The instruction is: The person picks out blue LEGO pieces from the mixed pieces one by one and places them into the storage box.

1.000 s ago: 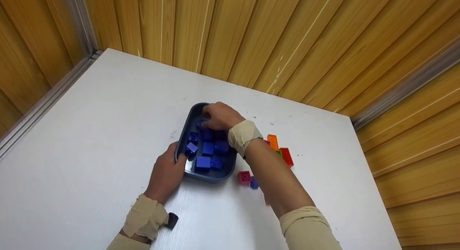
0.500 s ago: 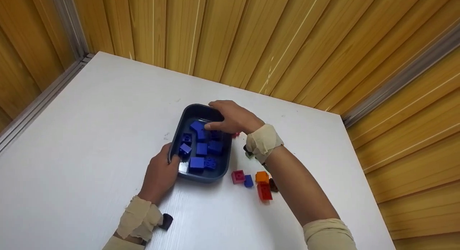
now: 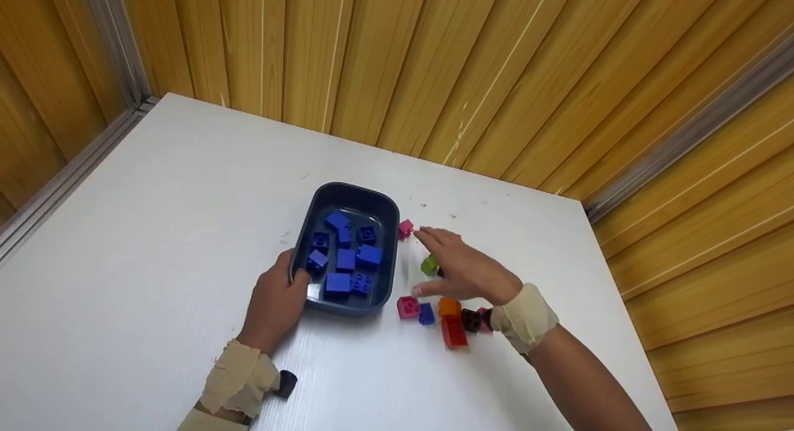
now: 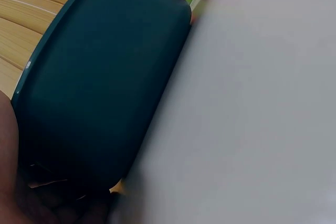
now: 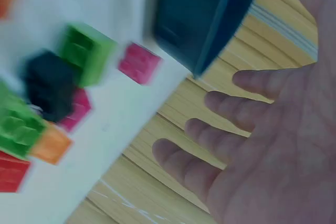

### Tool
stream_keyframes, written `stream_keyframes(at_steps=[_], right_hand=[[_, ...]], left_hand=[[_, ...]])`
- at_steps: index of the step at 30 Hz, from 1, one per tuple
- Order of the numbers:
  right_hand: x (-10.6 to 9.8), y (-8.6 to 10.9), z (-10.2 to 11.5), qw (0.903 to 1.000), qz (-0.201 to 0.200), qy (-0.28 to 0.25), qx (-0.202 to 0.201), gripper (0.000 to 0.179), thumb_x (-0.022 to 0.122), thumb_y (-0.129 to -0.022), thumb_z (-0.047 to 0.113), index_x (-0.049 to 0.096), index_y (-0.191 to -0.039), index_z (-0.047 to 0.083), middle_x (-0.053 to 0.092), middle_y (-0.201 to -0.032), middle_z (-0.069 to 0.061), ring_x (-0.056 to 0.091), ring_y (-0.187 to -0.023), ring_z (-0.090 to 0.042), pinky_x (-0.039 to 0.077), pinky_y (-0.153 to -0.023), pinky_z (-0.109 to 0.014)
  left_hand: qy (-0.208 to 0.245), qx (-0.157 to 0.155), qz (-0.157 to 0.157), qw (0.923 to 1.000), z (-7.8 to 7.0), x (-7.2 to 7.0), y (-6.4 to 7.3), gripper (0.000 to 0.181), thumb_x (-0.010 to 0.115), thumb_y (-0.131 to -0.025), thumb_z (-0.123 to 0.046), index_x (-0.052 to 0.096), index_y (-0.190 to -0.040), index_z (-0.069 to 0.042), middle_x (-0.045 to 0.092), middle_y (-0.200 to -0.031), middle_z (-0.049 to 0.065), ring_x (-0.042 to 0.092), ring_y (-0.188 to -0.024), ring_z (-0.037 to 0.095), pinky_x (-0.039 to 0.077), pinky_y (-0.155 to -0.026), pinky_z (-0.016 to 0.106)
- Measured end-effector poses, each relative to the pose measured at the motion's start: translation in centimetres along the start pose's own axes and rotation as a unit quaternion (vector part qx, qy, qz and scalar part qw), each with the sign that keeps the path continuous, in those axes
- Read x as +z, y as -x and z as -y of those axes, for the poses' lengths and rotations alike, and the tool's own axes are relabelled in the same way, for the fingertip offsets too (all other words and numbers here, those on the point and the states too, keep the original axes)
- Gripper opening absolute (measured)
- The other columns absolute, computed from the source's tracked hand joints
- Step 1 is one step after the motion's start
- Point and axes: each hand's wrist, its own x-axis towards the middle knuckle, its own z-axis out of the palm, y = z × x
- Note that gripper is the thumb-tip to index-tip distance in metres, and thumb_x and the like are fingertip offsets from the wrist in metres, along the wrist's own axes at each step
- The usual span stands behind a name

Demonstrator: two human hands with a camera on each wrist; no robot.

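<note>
My left hand (image 3: 273, 307) grips the near left side of a dark blue plastic tub (image 3: 355, 307), thumb over the rim. Inside lie several blue toy building bricks (image 3: 339, 283), spread over its floor. In the left wrist view the outer wall of the tub (image 4: 105, 77) fills much of the picture. My right hand (image 3: 468, 270) is over the loose bricks right of the tub, fingers extended and thumb apart. Its palm (image 5: 283, 166) shows bare in the right wrist view. Close below that hand are a pink brick (image 3: 408, 307), a blue brick (image 3: 426, 314) and a green brick (image 3: 428, 265).
An orange brick (image 3: 450, 307), a red brick (image 3: 454, 333) and a dark brick (image 3: 471, 320) lie on the white table (image 3: 205, 232) to the right. Another pink brick (image 3: 405, 228) sits by the tub's far right side. Wood-patterned walls (image 3: 372, 59) stand behind and at both sides.
My right hand has come out of the tub, opened its fingers, and moved right and nearer, over the loose bricks. My left hand keeps its hold on the tub.
</note>
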Motion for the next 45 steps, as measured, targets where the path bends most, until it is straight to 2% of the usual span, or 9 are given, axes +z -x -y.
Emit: stream_keyframes(at_steps=[5, 10, 17, 21, 23, 29, 33, 37, 45], right_hand=[[3.2, 1.8, -0.4, 0.9994, 0.008, 0.016, 0.031, 0.108, 0.085, -0.078, 0.057, 0.031, -0.165, 0.023, 0.038, -0.168, -0.001, 0.035, -0.156, -0.027, 0.039, -0.122, -0.053], [5.4, 2.5, -0.6, 0.9988, 0.018, 0.029, 0.035, 0.098, 0.089, -0.080, 0.045, 0.039, -0.161, 0.023, 0.052, -0.158, -0.004, 0.049, -0.146, -0.029, 0.047, -0.116, -0.052], [6.6, 2.4, -0.7, 0.9996, 0.005, -0.006, 0.027, 0.067, 0.086, -0.086, 0.026, 0.058, -0.146, 0.020, 0.069, -0.130, -0.004, 0.064, -0.120, -0.023, 0.056, -0.104, -0.049], [6.9, 2.4, -0.9, 0.9999, -0.014, 0.004, 0.004, 0.046, 0.083, -0.089, 0.024, 0.070, -0.133, 0.018, 0.074, -0.118, -0.001, 0.065, -0.104, -0.017, 0.060, -0.097, -0.042], [7.0, 2.4, -1.1, 0.9994, -0.026, 0.016, -0.015, 0.041, 0.083, -0.089, 0.024, 0.073, -0.129, 0.017, 0.076, -0.116, 0.000, 0.066, -0.103, -0.017, 0.060, -0.095, -0.039], [6.4, 2.7, -1.4, 0.9986, -0.031, 0.022, -0.036, 0.042, 0.083, -0.089, 0.025, 0.074, -0.129, 0.014, 0.076, -0.120, -0.003, 0.067, -0.106, -0.019, 0.061, -0.094, -0.039], [5.1, 2.8, -1.2, 0.9993, -0.032, 0.005, -0.016, 0.043, 0.083, -0.089, 0.026, 0.074, -0.130, 0.016, 0.076, -0.121, -0.001, 0.067, -0.107, -0.020, 0.062, -0.092, -0.039], [3.3, 2.9, -1.1, 0.9985, -0.055, -0.005, -0.007, 0.043, 0.085, -0.088, 0.024, 0.075, -0.129, 0.017, 0.077, -0.120, 0.001, 0.070, -0.108, -0.021, 0.062, -0.093, -0.041], [0.9, 3.2, -0.6, 0.9956, -0.091, 0.021, -0.004, 0.042, 0.087, -0.085, 0.021, 0.076, -0.126, 0.018, 0.076, -0.115, 0.000, 0.069, -0.102, -0.018, 0.062, -0.090, -0.039]], left_hand=[[-0.002, 0.003, -0.003, 1.0000, 0.0, -0.1, -0.1, 0.046, 0.048, -0.102, -0.019, 0.056, -0.147, -0.007, 0.075, -0.118, 0.014, 0.063, -0.093, 0.026, 0.051, -0.084, 0.044], [-0.004, -0.002, -0.003, 1.0000, 0.0, -0.2, -0.1, 0.046, 0.048, -0.102, -0.019, 0.056, -0.147, -0.008, 0.075, -0.115, 0.014, 0.062, -0.091, 0.026, 0.050, -0.082, 0.043], [-0.007, -0.004, -0.004, 1.0000, -0.1, -0.1, -0.1, 0.045, 0.048, -0.103, -0.020, 0.057, -0.145, -0.007, 0.075, -0.118, 0.014, 0.062, -0.093, 0.026, 0.050, -0.085, 0.045], [-0.001, -0.008, 0.001, 1.0000, -0.2, 0.0, 0.0, 0.045, 0.047, -0.103, -0.020, 0.056, -0.145, -0.008, 0.075, -0.114, 0.013, 0.062, -0.091, 0.025, 0.049, -0.081, 0.041], [0.002, -0.010, 0.005, 0.9999, -0.2, 0.0, 0.1, 0.045, 0.046, -0.103, -0.020, 0.055, -0.146, -0.009, 0.075, -0.115, 0.013, 0.062, -0.091, 0.024, 0.050, -0.082, 0.041], [0.005, -0.014, 0.010, 0.9998, -0.3, -0.1, 0.2, 0.048, 0.046, -0.104, -0.020, 0.053, -0.150, -0.009, 0.074, -0.124, 0.014, 0.064, -0.100, 0.024, 0.052, -0.091, 0.047], [0.001, -0.010, 0.008, 0.9999, -0.3, -0.1, 0.2, 0.046, 0.046, -0.104, -0.020, 0.054, -0.148, -0.010, 0.075, -0.119, 0.012, 0.062, -0.095, 0.023, 0.051, -0.086, 0.044], [0.001, -0.006, 0.005, 1.0000, -0.3, -0.2, 0.2, 0.045, 0.046, -0.104, -0.019, 0.055, -0.147, -0.010, 0.075, -0.116, 0.012, 0.061, -0.093, 0.023, 0.050, -0.084, 0.042], [0.002, -0.004, 0.004, 1.0000, -0.2, 0.0, 0.1, 0.044, 0.047, -0.103, -0.019, 0.056, -0.146, -0.011, 0.075, -0.112, 0.011, 0.061, -0.090, 0.023, 0.048, -0.080, 0.040]])
